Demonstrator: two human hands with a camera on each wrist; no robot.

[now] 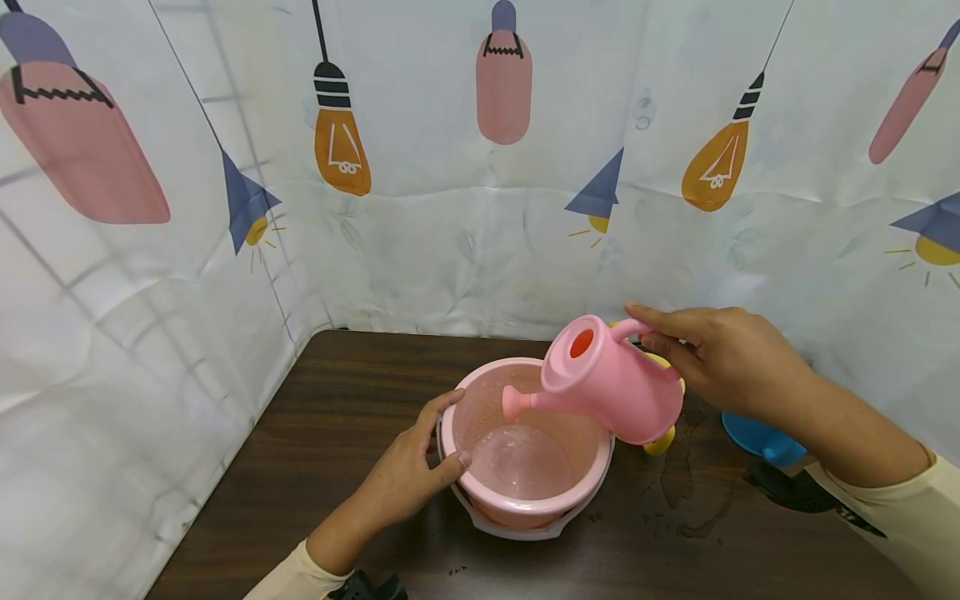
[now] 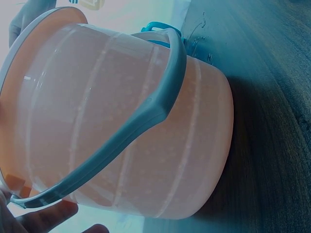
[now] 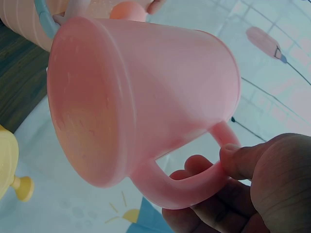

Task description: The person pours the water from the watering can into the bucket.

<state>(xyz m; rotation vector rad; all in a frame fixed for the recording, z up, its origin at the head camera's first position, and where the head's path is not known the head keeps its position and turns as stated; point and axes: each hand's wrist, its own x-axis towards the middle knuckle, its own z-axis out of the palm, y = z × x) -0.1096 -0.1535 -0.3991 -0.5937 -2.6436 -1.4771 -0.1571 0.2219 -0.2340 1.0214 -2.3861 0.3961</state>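
Observation:
A pink watering can [image 1: 611,387] is tilted over a pink bucket [image 1: 525,506], its spout above the opening. My right hand [image 1: 738,358] grips the can's handle, with fingers and thumb curled round it in the right wrist view [image 3: 218,194]. My left hand [image 1: 412,458] holds the bucket's left rim, thumb and forefinger over the edge and other fingers outside. Clear water [image 1: 521,462] seems to lie in the bottom of the bucket, which stands upright. Its handle [image 2: 141,121] hangs down along the side.
Partly hidden behind the pink can is a yellow watering can [image 1: 660,440]. A blue thing [image 1: 765,437] sits under the right forearm. Wet patches [image 1: 678,475] mark the dark wooden table [image 1: 360,400]. A patterned white curtain [image 1: 435,242] surrounds the table's back and left.

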